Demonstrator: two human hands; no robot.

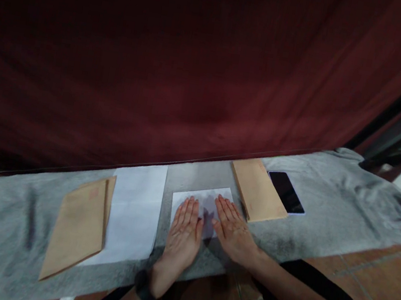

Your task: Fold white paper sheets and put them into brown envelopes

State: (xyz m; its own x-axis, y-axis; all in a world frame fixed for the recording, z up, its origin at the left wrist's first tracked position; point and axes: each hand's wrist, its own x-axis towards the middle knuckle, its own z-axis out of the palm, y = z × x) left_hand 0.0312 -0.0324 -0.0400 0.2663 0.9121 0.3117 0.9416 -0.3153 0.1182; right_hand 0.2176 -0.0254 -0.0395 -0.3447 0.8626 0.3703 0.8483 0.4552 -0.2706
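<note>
A small white sheet of paper (203, 196), possibly folded, lies flat on a grey cloth in front of me. My left hand (185, 228) presses flat on its left part, fingers stretched out and pointing away from me. On the right part rests my right hand (234, 229), also flat, with the fingers extended and the thumb spread a little. Neither hand grips anything. Just right of my right hand is a stack of brown envelopes (260, 192). Larger white paper sheets (135, 211) lie to the left of my left hand.
More brown envelopes (78, 222) overlap the left edge of the white sheets. A dark-screened phone (287, 191) lies beside the right stack. The grey cloth (339, 207) covers a long narrow surface, bordered behind by a dark red curtain (194, 93). Tiled floor (386, 276) shows in front.
</note>
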